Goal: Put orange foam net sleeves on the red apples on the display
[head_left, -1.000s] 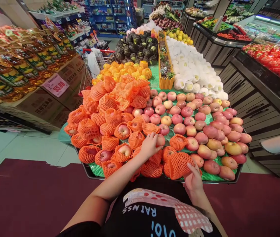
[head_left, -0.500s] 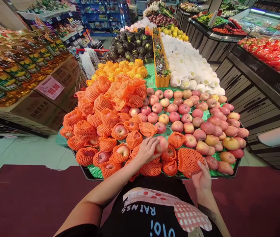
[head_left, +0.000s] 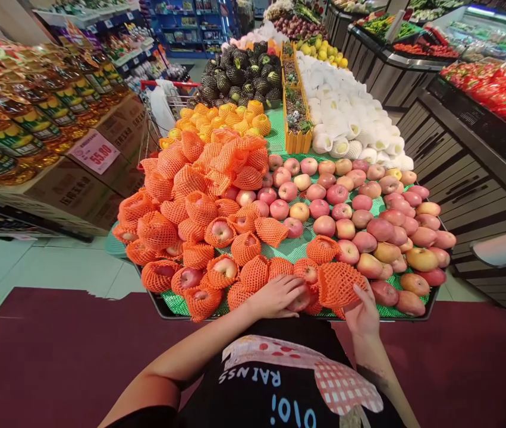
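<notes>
Close to the display's front edge, my left hand (head_left: 277, 295) is closed around an apple (head_left: 299, 302), which shows below and beyond its fingers. My right hand (head_left: 363, 312) pinches the near right side of an orange foam fruit net (head_left: 341, 284), spread wide just right of the apple. Whether anything fills the net cannot be made out. Around my hands lie apples in orange nets, such as a netted apple (head_left: 223, 271) on the left and another netted apple (head_left: 323, 248) just beyond. Bare apples (head_left: 347, 252) cover the right side.
A heap of orange nets (head_left: 235, 157) rests at the back left of the green-matted display (head_left: 299, 248). Farther off are white-wrapped fruit (head_left: 346, 113), dark netted fruit (head_left: 239, 77) and a planter box (head_left: 297, 113). Oil bottles (head_left: 16, 134) stand on cartons to the left.
My left hand has brought the apple toward my body and slightly right, nearer the foam net. My right hand keeps its hold on the net. The view has shifted slightly.
</notes>
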`<state>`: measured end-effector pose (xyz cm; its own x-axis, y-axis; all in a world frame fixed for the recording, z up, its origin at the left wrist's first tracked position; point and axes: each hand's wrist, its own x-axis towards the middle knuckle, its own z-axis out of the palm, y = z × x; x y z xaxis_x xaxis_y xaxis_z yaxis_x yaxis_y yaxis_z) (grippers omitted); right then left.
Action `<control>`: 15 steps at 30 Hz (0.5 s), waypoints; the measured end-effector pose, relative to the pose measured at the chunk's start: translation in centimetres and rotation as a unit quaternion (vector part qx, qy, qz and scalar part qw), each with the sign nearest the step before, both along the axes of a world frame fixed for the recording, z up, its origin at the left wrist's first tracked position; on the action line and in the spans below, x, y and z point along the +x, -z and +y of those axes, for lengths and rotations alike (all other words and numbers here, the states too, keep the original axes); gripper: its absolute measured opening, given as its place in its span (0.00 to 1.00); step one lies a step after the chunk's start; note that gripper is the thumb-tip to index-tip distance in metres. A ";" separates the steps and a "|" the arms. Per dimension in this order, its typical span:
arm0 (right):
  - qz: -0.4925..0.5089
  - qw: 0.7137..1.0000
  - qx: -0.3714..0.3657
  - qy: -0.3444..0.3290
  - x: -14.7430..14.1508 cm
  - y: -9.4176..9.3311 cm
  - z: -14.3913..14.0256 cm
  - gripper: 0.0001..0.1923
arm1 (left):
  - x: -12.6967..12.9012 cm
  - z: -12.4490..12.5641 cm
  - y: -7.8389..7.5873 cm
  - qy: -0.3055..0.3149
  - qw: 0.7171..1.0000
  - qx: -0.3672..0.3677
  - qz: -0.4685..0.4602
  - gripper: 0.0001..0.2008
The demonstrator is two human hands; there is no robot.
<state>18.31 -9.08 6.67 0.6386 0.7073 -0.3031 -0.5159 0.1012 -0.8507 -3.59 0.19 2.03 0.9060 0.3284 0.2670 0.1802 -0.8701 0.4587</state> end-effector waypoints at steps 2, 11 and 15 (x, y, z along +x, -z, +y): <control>0.002 1.000 -0.012 0.010 0.0 0.1 -0.3 0.20 | 0.1 -0.3 0.1 -0.020 0.998 -0.060 -0.012 0.35; 0.044 0.998 -0.027 -0.041 0.2 0.6 -1.9 0.15 | -0.8 -0.5 -2.2 -0.239 0.913 -0.251 -0.215 0.34; 0.050 0.997 -0.029 -0.060 0.3 0.6 -1.8 0.16 | -3.0 0.7 -3.6 -0.326 0.890 -0.191 -0.257 0.31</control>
